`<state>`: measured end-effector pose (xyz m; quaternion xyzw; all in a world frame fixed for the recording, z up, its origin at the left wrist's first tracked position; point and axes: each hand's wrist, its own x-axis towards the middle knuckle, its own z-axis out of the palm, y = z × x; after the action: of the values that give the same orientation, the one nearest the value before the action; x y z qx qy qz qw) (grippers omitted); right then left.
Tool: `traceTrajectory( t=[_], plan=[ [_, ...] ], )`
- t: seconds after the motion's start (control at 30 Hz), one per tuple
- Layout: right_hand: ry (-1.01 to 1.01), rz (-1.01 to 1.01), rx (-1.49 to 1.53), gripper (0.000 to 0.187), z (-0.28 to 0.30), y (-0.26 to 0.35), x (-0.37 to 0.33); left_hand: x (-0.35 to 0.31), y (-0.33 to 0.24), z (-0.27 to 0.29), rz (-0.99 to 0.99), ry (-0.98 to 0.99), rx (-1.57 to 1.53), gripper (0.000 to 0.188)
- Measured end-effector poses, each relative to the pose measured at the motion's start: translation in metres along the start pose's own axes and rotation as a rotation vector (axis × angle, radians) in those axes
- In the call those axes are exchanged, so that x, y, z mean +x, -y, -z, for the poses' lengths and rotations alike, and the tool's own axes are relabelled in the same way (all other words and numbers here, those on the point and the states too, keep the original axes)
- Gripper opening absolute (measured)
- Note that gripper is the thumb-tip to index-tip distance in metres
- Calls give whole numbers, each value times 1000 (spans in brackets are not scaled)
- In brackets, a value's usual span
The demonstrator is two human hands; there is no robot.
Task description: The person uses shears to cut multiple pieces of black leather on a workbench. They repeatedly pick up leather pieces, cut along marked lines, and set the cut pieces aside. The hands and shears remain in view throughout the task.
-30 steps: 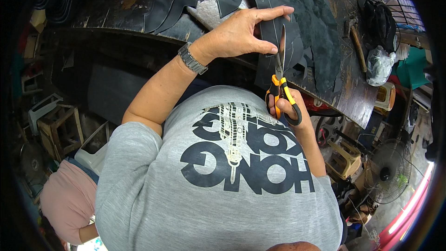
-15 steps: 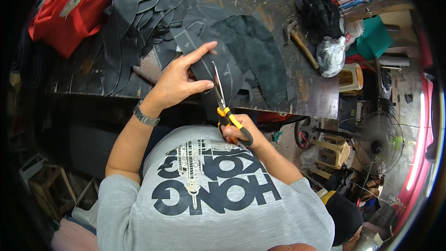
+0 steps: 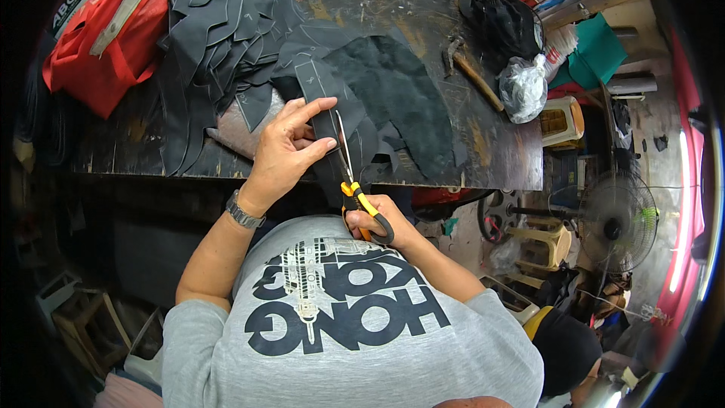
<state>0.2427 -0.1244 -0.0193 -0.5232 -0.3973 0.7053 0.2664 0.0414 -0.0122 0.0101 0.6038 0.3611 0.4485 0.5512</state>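
My left hand [image 3: 288, 149] pinches a strip of black leather-like material [image 3: 325, 102] at the near edge of a dark worn workbench [image 3: 483, 143]. A metal watch sits on that wrist. My right hand [image 3: 377, 221] grips scissors with yellow and black handles [image 3: 355, 189], and their blades run up along the strip beside my left thumb. A larger black suede sheet [image 3: 400, 91] lies just right of the strip. My grey printed shirt fills the lower middle of the view.
A pile of cut black pieces [image 3: 219, 23] and a red bag [image 3: 106, 30] lie at the bench's left. A hammer [image 3: 468, 68], a clear plastic bag [image 3: 522, 87] and a black bag [image 3: 502, 23] sit at right. A standing fan [image 3: 615, 219] and plastic stools [image 3: 540, 245] are on the floor. Another person's head [image 3: 566, 351] shows at lower right.
The view has swung so the bench and red bag show more fully. My left hand has shifted along the strip, and the scissors stay at the cut.
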Motion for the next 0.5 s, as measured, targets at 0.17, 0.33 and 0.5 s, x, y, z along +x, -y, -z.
traceTrajectory(
  t=[0.17,0.33,0.5],
  plan=[
    [23,12,-15,33,-1,-3,2,5,1,2,-17,70,22,60],
    [52,58,-54,39,-3,-3,6,6,1,8,57,131,3,62],
    [115,-10,-13,34,2,-3,7,2,3,7,50,94,-10,61]
  ],
)
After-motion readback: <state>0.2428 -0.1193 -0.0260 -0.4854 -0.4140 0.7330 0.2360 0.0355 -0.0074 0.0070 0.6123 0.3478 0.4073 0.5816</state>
